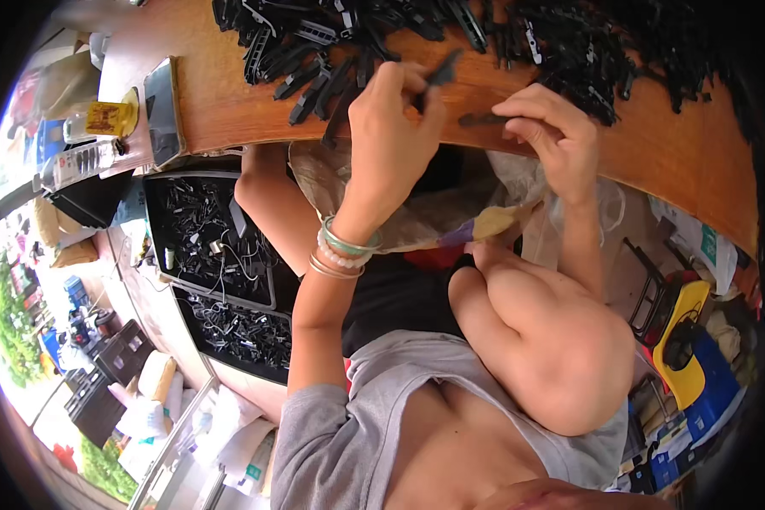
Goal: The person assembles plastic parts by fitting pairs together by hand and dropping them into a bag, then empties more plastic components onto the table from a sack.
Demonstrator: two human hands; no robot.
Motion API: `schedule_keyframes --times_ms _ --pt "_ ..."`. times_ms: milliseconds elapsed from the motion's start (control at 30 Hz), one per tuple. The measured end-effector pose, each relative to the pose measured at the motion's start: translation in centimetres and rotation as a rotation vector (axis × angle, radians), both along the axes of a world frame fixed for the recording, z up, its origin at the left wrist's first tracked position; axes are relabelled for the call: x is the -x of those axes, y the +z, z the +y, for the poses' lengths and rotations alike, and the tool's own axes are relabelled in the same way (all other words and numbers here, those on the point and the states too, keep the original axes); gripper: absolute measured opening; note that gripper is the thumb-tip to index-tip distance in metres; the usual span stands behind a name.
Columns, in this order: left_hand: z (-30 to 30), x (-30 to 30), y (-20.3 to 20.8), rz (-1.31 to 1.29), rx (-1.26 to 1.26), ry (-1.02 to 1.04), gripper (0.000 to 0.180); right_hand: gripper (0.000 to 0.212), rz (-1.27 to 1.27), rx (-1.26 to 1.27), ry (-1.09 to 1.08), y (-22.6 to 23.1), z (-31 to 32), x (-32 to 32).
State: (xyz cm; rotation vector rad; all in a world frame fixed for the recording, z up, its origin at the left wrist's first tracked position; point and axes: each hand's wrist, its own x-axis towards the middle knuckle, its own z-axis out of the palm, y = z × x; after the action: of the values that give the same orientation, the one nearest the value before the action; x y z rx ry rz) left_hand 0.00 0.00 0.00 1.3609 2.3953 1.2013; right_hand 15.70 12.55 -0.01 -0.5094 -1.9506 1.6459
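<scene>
Left hand (393, 136), right hand (563, 134) — black piece (479, 120) each

It's a small workshop, black plastic parts (561, 55) heaped across a wooden table (663, 157), more filling black trays (221, 295)!

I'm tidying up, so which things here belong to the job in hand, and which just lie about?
In the job:
dark piece in the left hand
thin black piece in the right hand
black parts heaped on the table

Apparently just lying about:
flat dark slab
yellow item beside it
</scene>
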Motion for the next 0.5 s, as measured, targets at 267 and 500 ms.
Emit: schedule_keyframes --times_ms 267,500 --pt "-0.7 -0.4 1.1 -0.968 -0.098 -0.303 0.029 0.014 0.086 -0.325 -0.014 0.0 -0.5 -0.1" --pt "-1.5 -3.1 1.3 -0.535 -0.089 -0.255 0.033 0.014 0.023 -0.249 -0.149 0.7 -2.6 -0.4"
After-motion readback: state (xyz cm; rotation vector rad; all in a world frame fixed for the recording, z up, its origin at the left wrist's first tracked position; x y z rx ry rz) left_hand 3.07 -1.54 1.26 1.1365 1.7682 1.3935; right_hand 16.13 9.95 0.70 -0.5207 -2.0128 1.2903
